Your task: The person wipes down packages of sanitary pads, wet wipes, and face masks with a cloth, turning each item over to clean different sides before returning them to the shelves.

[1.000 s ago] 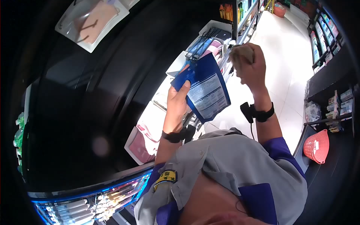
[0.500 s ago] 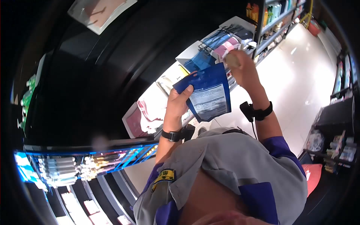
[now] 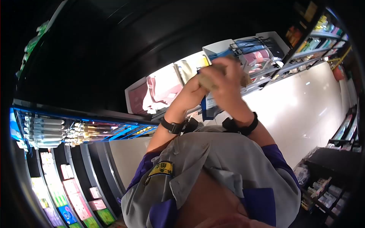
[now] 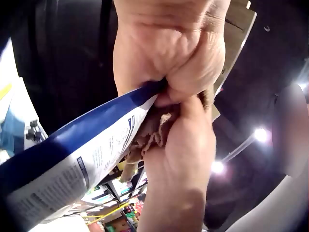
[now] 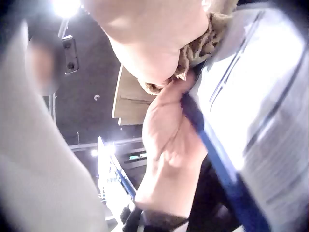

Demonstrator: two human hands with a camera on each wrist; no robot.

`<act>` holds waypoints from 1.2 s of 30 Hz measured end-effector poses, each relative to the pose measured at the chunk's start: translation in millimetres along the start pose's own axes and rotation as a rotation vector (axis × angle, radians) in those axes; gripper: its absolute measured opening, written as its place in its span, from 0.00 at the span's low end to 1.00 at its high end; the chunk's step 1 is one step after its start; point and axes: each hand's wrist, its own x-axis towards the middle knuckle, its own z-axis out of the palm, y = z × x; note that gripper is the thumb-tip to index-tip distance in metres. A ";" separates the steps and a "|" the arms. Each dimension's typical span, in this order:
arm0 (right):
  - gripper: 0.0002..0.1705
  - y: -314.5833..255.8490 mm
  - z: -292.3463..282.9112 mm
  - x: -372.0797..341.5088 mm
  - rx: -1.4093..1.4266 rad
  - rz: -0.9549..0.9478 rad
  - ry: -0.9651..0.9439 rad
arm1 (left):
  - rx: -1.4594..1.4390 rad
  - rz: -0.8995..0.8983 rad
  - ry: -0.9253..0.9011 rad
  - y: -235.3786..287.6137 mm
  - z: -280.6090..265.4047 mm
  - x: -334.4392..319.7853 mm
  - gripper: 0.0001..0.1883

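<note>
My left hand grips a flat blue pouch by its upper edge, in front of my chest. The printed white panel of the pouch faces the left wrist camera. A crumpled brown cloth is bunched in my right hand, which lies across the top of the pouch and hides much of it. Both hands meet there. In the right wrist view, ragged folds of the cloth stick out under the right hand, close beside the pouch.
Beyond my hands runs a shelf of white bins with folded pink cloth and rolled pink and blue goods. Hanging goods line a blue-edged rack at left. Pale floor and a dark shelf unit lie to the right.
My right hand has come left and down with the brown cloth, onto the pouch. The pouch has turned and is mostly covered now. The view has swung, bringing more left shelving in.
</note>
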 end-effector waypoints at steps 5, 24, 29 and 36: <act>0.23 16.5 21.1 22.2 0.067 0.114 0.119 | 0.197 -0.223 -0.055 11.0 -17.2 -1.2 0.13; 0.23 17.0 52.4 4.3 0.163 -0.028 -0.233 | -0.728 -0.061 0.395 -4.6 -68.7 29.1 0.14; 0.21 2.8 41.2 10.6 0.276 0.222 -0.103 | -0.781 -0.015 0.393 -7.9 -69.1 28.8 0.15; 0.22 -24.3 50.8 25.5 0.098 -0.221 -0.065 | -0.829 -0.038 0.468 17.1 -47.8 31.2 0.16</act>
